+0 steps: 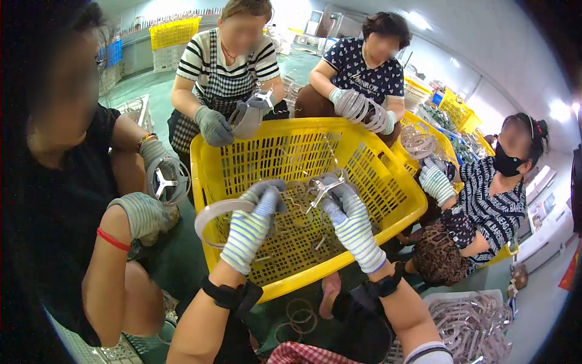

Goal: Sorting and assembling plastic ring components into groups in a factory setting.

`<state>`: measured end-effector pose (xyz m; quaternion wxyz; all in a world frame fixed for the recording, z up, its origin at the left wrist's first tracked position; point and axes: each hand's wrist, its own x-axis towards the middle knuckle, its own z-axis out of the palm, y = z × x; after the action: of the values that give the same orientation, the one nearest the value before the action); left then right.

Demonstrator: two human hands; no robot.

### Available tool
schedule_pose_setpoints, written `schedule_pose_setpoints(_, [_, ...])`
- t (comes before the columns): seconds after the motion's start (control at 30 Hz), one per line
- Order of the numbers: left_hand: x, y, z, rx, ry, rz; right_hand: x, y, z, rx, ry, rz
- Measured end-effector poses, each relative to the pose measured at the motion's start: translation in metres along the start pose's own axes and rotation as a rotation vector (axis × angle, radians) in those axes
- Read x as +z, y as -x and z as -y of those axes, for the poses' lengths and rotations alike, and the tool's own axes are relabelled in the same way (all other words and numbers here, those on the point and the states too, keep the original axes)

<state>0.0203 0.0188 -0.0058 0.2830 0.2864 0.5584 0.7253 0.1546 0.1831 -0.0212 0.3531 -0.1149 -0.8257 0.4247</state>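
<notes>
My left hand [250, 227], in a striped work glove, is closed on a pale flat ring [211, 213] that sticks out to its left. My right hand [356, 225], gloved alike, pinches a shiny three-armed metal bracket [325, 189] between thumb and fingers. Both hands are above a large yellow slatted basket [276, 289], a little apart from each other. At the bottom of the basket lie several small metal parts [297, 215], partly hidden by my hands. Whether my left hand holds one ring or a stack cannot be made out.
Co-workers sit around the basket; one gloved hand [140, 213] at left is by rings with a bracket [163, 182]. Across, another person holds several rings [362, 110]. A white crate of metal pieces [473, 324] stands lower right. Loose rings [300, 315] lie on the floor.
</notes>
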Motion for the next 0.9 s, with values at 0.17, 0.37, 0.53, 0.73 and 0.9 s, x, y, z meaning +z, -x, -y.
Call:
schedule_pose_setpoints(0.17, [-0.003, 0.007, -0.010, 0.061, 0.205, 0.044, 0.001, -0.002, -0.003, -0.098, 0.045, -0.024])
schedule_pose_setpoints(0.37, [0.011, 0.021, -0.016, 0.259, 0.041, 0.039, 0.001, -0.005, -0.001, 0.065, -0.164, -0.013])
schedule_pose_setpoints(0.53, [0.011, 0.029, -0.016, 0.683, -0.323, 0.102, 0.003, -0.010, -0.005, -0.015, -0.178, -0.113])
schedule_pose_setpoints(0.73, [0.016, 0.022, -0.010, 0.461, -0.092, 0.024, -0.003, -0.009, 0.002, 0.066, -0.152, -0.017])
schedule_pose_setpoints(0.9, [-0.013, 0.005, -0.025, 0.251, 0.276, -0.397, -0.003, -0.002, 0.028, 0.251, -0.484, 0.042])
